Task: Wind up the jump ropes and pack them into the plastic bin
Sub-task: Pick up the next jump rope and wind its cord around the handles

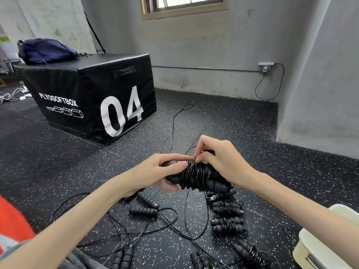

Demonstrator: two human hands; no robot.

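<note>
A black jump rope (196, 176) is held in front of me, its cord coiled tightly round the two handles. My left hand (165, 171) grips the left end of the handles, thumb on top. My right hand (219, 158) pinches the cord at the top of the coil. A loose length of cord trails away across the floor toward the wall. Several wound ropes (227, 216) lie on the floor below my right hand. Unwound ropes with black handles (143, 210) and tangled cord lie below my left arm. The white plastic bin (310, 247) shows at the bottom right, partly behind my right forearm.
A black plyo soft box (93, 98) marked 04 stands on the speckled rubber floor at the left, with a dark blue bag (45, 51) on top. Grey walls close the back and right. A cable hangs from a wall socket (266, 65).
</note>
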